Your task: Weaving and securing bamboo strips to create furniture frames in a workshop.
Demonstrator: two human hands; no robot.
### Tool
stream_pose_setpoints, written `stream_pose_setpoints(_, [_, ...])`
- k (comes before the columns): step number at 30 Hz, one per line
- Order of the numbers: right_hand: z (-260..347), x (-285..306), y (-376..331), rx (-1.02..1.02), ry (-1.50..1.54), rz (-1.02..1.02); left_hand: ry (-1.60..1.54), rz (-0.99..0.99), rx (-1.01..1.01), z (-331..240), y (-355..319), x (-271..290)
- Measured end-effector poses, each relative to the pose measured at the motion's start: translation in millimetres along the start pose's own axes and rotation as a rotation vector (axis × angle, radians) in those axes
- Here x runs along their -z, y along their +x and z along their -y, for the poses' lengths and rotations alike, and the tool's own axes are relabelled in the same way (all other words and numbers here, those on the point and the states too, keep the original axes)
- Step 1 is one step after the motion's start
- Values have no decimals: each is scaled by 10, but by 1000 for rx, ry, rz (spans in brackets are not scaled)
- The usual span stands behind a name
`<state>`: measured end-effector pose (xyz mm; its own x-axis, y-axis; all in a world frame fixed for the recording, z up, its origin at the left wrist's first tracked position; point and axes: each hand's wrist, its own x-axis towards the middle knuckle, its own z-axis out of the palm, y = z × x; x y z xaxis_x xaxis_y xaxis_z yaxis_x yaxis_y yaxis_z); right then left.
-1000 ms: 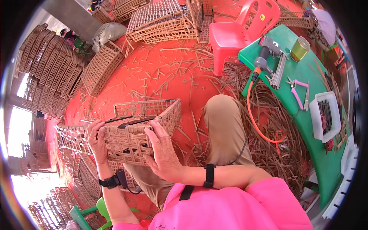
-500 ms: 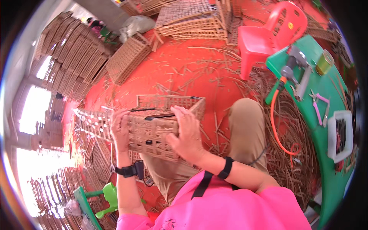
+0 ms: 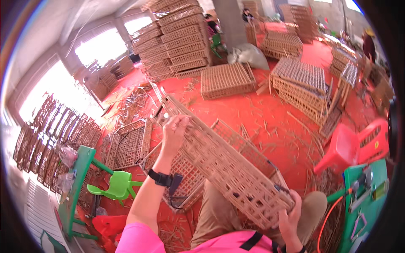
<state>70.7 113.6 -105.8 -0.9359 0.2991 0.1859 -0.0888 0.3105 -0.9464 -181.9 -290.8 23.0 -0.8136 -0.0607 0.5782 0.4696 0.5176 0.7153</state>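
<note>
A brown woven basket [image 3: 230, 166] with lattice sides rests across my lap, slanting from upper left to lower right. My left hand [image 3: 174, 133] grips its long side near the far left end, fingers curled over the edge. At the near right corner my right hand [image 3: 291, 215] holds the basket, with the thumb on the outer side and the other fingers partly hidden. Dark pieces show in the weave near that right corner. Part of the basket's open lattice floor [image 3: 181, 170] is visible beneath my left forearm.
A green table [image 3: 346, 202] with tools and an orange hose is at right, near a red chair [image 3: 358, 145]. Woven baskets [image 3: 228, 80] stand ahead and are stacked behind. At left are a small green chair [image 3: 116, 185] and cane scraps on the red floor. People are farther off.
My view has swung left and up, bringing more of the room in. The basket is now slanted, with its right end nearer me. My right hand has moved to its near corner.
</note>
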Motion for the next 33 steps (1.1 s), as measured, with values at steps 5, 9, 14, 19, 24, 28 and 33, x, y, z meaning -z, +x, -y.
stream_pose_setpoints(5, [-154,252,-172,-52,-15,-15,638,-656,-89,685,556,764])
stream_pose_setpoints(9, [309,336,-148,-263,-52,1,264,-388,285,695,735,1002])
stream_pose_setpoints(14, [291,354,-222,-209,-84,-26,335,205,349,269,934,800])
stream_pose_setpoints(19, [-632,612,-687,-259,-55,11,245,157,339,-206,917,505])
stream_pose_setpoints(24, [-1146,868,-773,-528,276,181,160,129,48,-976,979,-132])
stream_pose_setpoints(28, [-1485,585,-308,-510,397,115,227,122,-122,-1744,1101,-292])
stream_pose_setpoints(33, [-1850,251,-49,-574,545,65,390,63,-346,-2481,1401,-352])
